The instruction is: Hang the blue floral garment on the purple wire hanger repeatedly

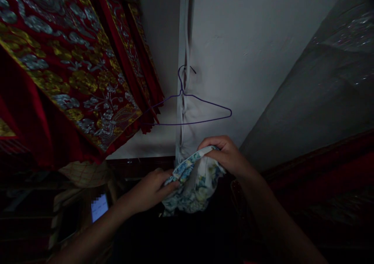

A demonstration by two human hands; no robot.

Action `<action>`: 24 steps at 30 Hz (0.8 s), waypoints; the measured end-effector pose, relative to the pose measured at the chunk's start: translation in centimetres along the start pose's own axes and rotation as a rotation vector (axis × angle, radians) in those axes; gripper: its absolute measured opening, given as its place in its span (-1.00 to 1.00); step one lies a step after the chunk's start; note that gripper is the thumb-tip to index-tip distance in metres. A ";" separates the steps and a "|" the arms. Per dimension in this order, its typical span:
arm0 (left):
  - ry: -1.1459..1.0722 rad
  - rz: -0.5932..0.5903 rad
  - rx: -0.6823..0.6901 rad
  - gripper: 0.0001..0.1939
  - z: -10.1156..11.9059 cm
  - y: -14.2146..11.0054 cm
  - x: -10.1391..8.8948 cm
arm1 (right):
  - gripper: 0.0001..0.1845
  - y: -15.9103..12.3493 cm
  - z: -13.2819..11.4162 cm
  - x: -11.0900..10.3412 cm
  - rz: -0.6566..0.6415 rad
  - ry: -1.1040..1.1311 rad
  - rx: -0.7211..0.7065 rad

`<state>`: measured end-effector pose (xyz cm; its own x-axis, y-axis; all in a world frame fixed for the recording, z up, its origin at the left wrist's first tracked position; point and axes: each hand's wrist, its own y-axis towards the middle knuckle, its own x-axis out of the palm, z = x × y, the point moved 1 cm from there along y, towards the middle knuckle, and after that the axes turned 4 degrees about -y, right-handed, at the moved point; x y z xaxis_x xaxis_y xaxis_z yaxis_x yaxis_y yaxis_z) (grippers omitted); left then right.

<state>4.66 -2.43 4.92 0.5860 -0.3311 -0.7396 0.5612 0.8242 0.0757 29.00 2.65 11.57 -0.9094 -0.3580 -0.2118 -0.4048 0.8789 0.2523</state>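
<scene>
A bunched white garment (pixel 201 182) with a blue and yellow floral print is held up in front of my body. My left hand (pixel 154 186) pinches the left end of its banded edge, fingers closed on the fabric. At the other end, my right hand (pixel 223 155) grips the same edge with the thumb on the inside. The band is stretched slantwise between the two hands, and the rest of the cloth hangs below it in folds. Just above hangs a thin purple wire hanger (pixel 201 122) with nothing on it, apart from both hands.
Red embroidered cloth (pixel 87 73) hangs at the upper left, overlapping the hanger's left end. White cables (pixel 187 30) run down the wall (pixel 248 42). Plastic sheeting (pixel 321 69) covers something on the right. A lit phone screen (pixel 99 208) shows at lower left. The lighting is dim.
</scene>
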 end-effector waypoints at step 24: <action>0.370 0.191 -0.323 -0.64 -4.0 -1.5 -6.8 | -0.83 5.6 5.3 -5.2 0.268 -0.563 -0.141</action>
<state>-2.47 0.42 7.17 0.3822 -0.0247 -0.9238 0.2211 0.9731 0.0655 31.98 11.12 9.13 -0.8068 0.1231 -0.5778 -0.2135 0.8512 0.4795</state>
